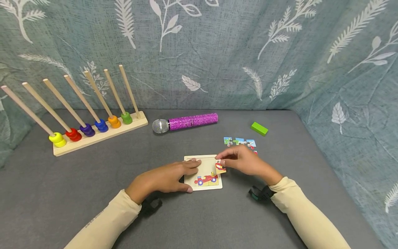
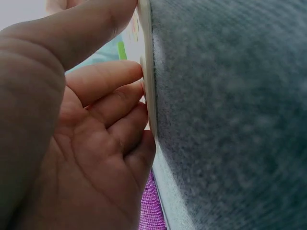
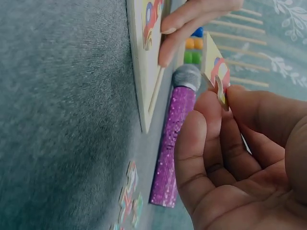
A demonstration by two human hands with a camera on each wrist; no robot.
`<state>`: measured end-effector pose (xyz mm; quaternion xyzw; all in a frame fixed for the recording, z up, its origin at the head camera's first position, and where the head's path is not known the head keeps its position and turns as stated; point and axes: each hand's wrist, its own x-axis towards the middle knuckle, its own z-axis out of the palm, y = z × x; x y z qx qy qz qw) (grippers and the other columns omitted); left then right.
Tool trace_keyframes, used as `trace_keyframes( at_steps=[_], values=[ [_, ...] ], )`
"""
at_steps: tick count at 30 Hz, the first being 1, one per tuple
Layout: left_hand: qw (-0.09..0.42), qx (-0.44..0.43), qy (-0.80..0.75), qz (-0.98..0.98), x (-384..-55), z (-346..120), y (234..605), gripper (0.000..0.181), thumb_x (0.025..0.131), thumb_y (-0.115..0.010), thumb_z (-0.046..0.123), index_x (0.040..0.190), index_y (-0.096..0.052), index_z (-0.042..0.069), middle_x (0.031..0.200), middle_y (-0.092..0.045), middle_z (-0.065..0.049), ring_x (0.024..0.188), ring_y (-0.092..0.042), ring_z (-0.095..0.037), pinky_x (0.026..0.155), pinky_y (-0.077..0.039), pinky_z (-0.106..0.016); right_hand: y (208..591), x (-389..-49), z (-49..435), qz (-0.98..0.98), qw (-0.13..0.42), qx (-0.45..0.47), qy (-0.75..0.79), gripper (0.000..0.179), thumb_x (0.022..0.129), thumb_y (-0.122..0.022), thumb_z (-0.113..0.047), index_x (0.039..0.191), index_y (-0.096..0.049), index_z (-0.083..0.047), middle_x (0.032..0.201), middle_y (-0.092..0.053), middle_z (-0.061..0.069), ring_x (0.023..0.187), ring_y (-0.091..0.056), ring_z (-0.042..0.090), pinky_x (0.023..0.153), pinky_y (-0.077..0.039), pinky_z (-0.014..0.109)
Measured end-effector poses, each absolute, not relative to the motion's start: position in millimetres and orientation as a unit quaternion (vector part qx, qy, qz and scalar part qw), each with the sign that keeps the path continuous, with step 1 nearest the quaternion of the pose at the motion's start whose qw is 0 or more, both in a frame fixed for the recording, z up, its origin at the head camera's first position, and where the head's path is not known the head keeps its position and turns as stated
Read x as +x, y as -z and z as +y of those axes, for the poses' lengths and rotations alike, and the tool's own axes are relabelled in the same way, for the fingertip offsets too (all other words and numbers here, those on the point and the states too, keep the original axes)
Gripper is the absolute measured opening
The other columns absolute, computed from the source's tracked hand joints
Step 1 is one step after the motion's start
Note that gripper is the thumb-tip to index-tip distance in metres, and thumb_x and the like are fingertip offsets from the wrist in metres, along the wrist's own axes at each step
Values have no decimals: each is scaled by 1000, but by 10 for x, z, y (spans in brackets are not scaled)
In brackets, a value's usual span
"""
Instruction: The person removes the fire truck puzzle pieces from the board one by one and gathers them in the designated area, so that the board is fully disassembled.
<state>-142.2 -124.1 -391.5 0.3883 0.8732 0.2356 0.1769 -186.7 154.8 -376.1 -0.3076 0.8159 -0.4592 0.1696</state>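
A shallow wooden puzzle board lies flat on the table, with part of a red car picture fitted along its near side. My left hand rests fingertips on the board's left part, thumb at its near left corner; the left wrist view shows the fingers stretched out against the board. Between thumb and fingers, my right hand pinches a puzzle piece with red and yellow printing, above the board's right edge. The right wrist view shows that puzzle piece tilted and raised off the board.
Several loose puzzle pieces lie beyond my right hand, partly hidden by it. Behind the board lies a purple glittery microphone. A green block sits at the back right, and a wooden peg stacker with coloured beads at the back left.
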Motion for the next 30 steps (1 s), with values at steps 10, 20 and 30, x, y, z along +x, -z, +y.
trace_keyframes(
  at_steps=[10, 20, 30],
  values=[
    [175, 382, -232, 877, -1415, -1247, 3912, 64, 88, -73, 23, 140, -48, -4, 155, -32, -14, 142, -28, -31, 112, -27, -48, 3808, -1911, 1717, 821, 155, -302, 458, 18, 91, -64, 0, 107, -72, 4, 100, -72, 10, 85, -66, 13, 73, -53, 26],
    [172, 386, -239, 874, -1419, -1248, 3908, 65, 87, -74, 23, 140, -48, -5, 155, -31, -14, 143, -26, -31, 112, -26, -47, 3837, -1977, 1824, 819, 157, -302, 462, 18, 89, -65, 4, 105, -71, 8, 101, -72, 15, 87, -66, 10, 75, -54, 25],
    [176, 386, -238, 874, -1403, -1260, 3901, 65, 88, -74, 24, 140, -48, -4, 155, -31, -13, 143, -26, -29, 113, -25, -46, 3870, -1965, 1868, 835, 190, -291, 426, 19, 90, -65, 0, 106, -72, 3, 102, -72, 10, 87, -64, 11, 74, -52, 24]
  ],
)
